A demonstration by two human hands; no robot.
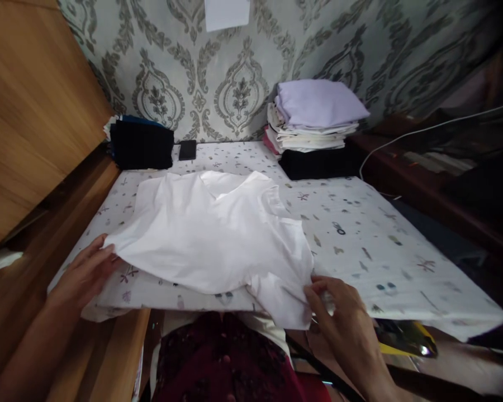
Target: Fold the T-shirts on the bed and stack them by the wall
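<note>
A white short-sleeved shirt [209, 240] lies spread on the patterned sheet, its neckline toward the wall and a few creases across it. My left hand [94, 262] pinches the shirt's near left corner between thumb and fingers. At the other side my right hand [339, 307] grips the near right edge with thumb and forefinger, where a sleeve-like flap hangs toward the table's front edge. Some of the fingers on both hands are hidden by the cloth or the hand itself.
On the patterned sheet [352, 223], a folded dark stack [142, 145] stands at the back left beside a black phone [188, 149]. Folded clothes topped with lilac cloth [318, 103] are at the back right. A white cable [423, 129] crosses the right side; a wooden panel [37, 111] rises left.
</note>
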